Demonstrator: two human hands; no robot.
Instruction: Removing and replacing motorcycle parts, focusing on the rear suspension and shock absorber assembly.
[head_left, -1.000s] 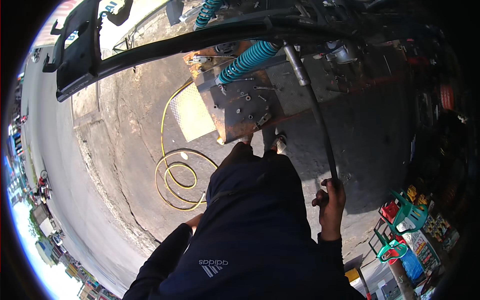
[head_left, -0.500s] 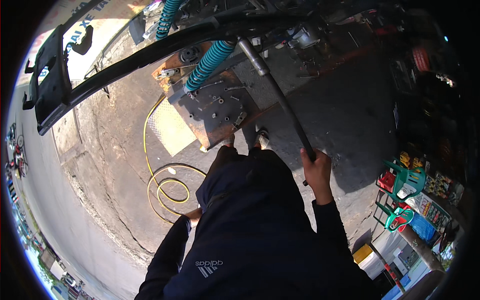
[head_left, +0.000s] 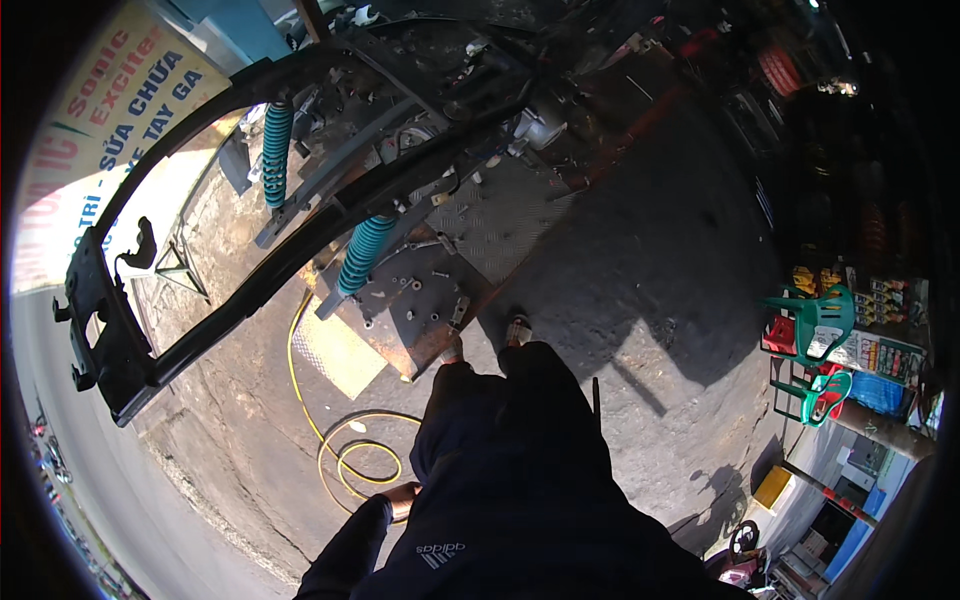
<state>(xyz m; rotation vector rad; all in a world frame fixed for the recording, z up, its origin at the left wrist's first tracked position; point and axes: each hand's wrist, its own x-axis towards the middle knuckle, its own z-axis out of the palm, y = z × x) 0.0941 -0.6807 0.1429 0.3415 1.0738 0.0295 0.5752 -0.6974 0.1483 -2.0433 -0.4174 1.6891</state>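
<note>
My left hand (head_left: 403, 497) hangs low by my left side, near a coiled yellow hose (head_left: 322, 440). My jacket covers its fingers, so I cannot tell what it holds. My right hand is out of sight behind my body. Beside my right thigh, the tip of a thin dark bar (head_left: 596, 397) sticks up. Ahead stands a black motorcycle frame (head_left: 290, 250) with two teal coil-spring shock absorbers (head_left: 366, 250). Below it, nuts, bolts and small parts (head_left: 415, 285) lie scattered on a dark metal plate (head_left: 390, 325).
A patterned metal sheet (head_left: 345, 352) lies on the ground left of my feet. Green plastic chairs (head_left: 828, 320) stand at the right near a yellow box (head_left: 771, 488). A large printed banner (head_left: 130, 120) hangs at the far left.
My right hand, which gripped a long dark-handled bar with a metal head at the frame, has left view. The bar is off the frame. The whole view has shifted, showing more of the frame.
</note>
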